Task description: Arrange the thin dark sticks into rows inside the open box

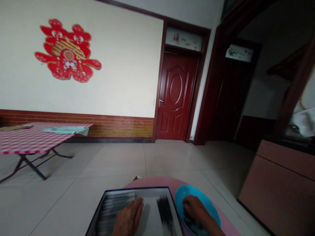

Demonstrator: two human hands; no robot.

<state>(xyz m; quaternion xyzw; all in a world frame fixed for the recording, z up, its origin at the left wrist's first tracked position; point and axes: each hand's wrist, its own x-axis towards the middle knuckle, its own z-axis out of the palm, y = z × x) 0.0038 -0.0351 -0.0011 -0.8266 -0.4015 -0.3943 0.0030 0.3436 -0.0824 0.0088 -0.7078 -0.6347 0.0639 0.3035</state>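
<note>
My left hand [128, 218] is over a shallow dark-rimmed tray [149, 213], beside a row of blurred grey strips [112, 209] on its left side. Its fingers are bent and pressed together; whatever they hold is hidden. Along the tray's right side lies a bundle of thin black pieces [164, 209]. My right hand [195, 208] reaches into a blue bowl [209, 208] right of the tray. Its fingers are curled over small dark pieces [192, 224] in the bowl, and I cannot make out what is between them.
Tray and bowl stand on a pink round table [169, 182]. A folding table with a checked cover [34, 139] and a pale green cloth [67, 130] is at left. A brown cabinet [283, 183] stands at right. A red door [176, 95] is beyond the tiled floor.
</note>
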